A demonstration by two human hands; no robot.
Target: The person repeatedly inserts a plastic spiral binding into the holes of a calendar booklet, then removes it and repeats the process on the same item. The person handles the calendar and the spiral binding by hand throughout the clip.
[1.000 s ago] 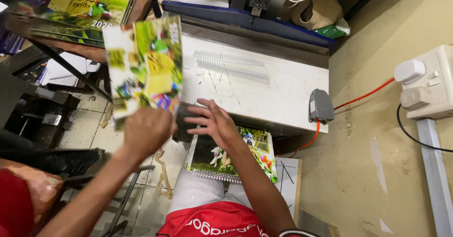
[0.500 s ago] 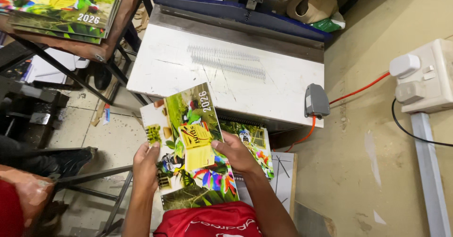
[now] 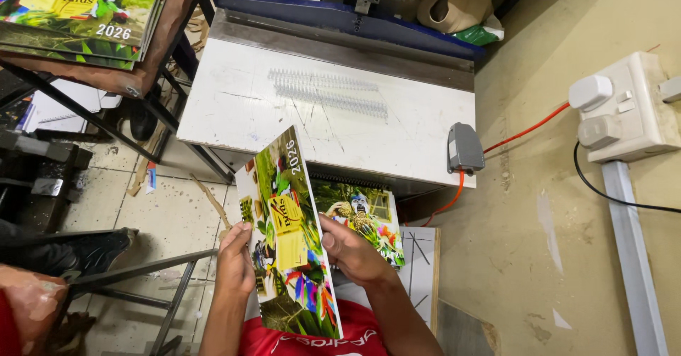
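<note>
Left hand (image 3: 237,260) and right hand (image 3: 349,251) each closed on opposite edges of upright calendar (image 3: 287,239).

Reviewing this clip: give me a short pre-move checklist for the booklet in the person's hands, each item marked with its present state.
1. Left hand grips the colourful booklet at its left edge: ok.
2. Right hand holds its right edge, thumb on the cover: ok.
3. Booklet lifted off the white worktable: ok.
4. Wire binding combs lying loose on the table, apart from the booklet: ok.
5. Booklet's upper edge already bound: cannot tell.
6. Second printed booklet beneath, under the table edge, untouched: ok.
</note>
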